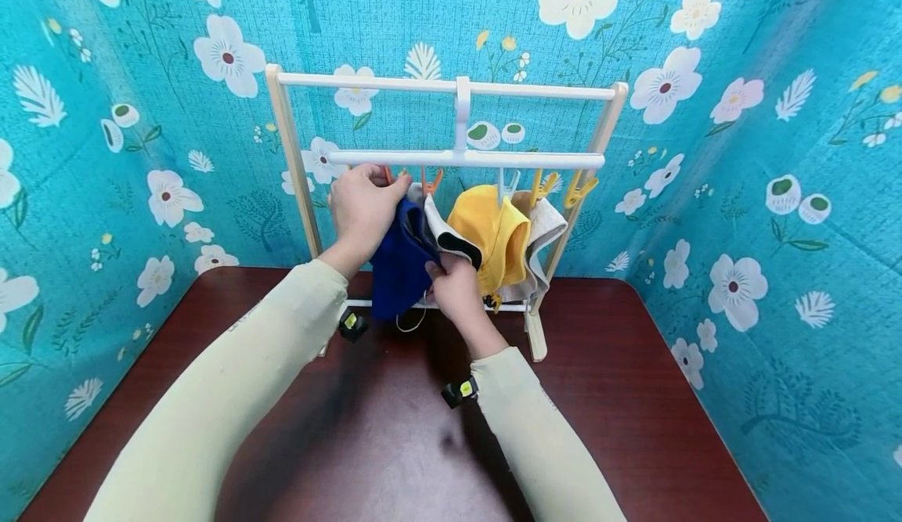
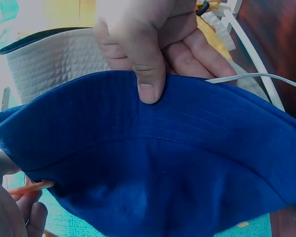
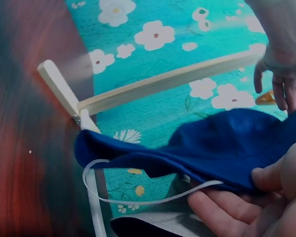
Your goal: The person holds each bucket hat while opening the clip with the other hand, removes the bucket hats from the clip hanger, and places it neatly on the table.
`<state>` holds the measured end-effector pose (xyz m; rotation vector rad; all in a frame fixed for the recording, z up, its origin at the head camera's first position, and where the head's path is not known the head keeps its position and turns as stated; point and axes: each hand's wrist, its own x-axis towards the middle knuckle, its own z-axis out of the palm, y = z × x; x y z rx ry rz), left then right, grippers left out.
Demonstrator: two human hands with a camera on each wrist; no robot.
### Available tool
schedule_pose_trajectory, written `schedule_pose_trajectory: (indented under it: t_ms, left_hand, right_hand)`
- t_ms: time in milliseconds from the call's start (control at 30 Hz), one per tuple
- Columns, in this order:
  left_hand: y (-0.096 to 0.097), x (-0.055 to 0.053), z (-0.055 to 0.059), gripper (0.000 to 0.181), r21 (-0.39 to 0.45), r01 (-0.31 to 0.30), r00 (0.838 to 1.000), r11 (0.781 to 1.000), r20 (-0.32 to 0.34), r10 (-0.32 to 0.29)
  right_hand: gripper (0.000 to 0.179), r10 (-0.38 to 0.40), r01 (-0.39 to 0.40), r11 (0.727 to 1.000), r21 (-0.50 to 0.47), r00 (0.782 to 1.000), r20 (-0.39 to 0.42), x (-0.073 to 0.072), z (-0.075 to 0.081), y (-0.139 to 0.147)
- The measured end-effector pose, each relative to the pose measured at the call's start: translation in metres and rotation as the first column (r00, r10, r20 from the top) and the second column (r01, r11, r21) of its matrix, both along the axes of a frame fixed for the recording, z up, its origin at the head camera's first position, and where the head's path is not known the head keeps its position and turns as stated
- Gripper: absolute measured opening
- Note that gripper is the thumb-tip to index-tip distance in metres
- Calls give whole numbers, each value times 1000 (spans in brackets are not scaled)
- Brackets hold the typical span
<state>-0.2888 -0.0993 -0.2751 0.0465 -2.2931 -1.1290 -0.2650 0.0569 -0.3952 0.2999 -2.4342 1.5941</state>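
A blue bucket hat [image 1: 396, 271] with a thin white cord [image 3: 138, 202] hangs under the rack's white lower bar [image 1: 395, 159]. My right hand [image 1: 456, 287] pinches its brim, the thumb lying on the blue cloth and the fingers behind it, as the left wrist view shows. At the hat's upper edge, just below the bar, my left hand [image 1: 362, 205] pinches an orange clothespin [image 2: 32, 187]; part of the pin is hidden by the fingers. Close beside the blue hat is a white hat [image 1: 447, 232] with a dark inside, below another orange clothespin [image 1: 433, 184].
Further right hang a yellow hat [image 1: 486, 225] and a pale hat [image 1: 548, 228], with yellow clothespins [image 1: 543, 185] above. A wooden frame [image 1: 292, 154] carries the bar. It stands on a dark red table [image 1: 599, 397] before a blue flowered curtain [image 1: 705, 154].
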Motion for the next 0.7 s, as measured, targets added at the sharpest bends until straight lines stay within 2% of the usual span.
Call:
schedule_pose_trajectory:
  t_ms: [100,200,433,700]
  left_hand:
    - [1,1,0,33,11,0,1000,1000,7,0]
    - [3,2,0,32,26,3,1000,1000,6,-3]
    - [3,1,-2,30,64,5,1000,998,-15,-4]
    - [3,0,-3,30,108,-2,1000,994,-27,5]
  right_hand:
    - [30,78,-58,985,-162,989,122,-2,0,3]
    - [30,137,-89,963,-253,974,180,-5,-2,4]
    - [24,188,-126,946,-298,963,192,-10,-5,8]
    - [20,210,-155,942,-299,965,159,-13,-4,9]
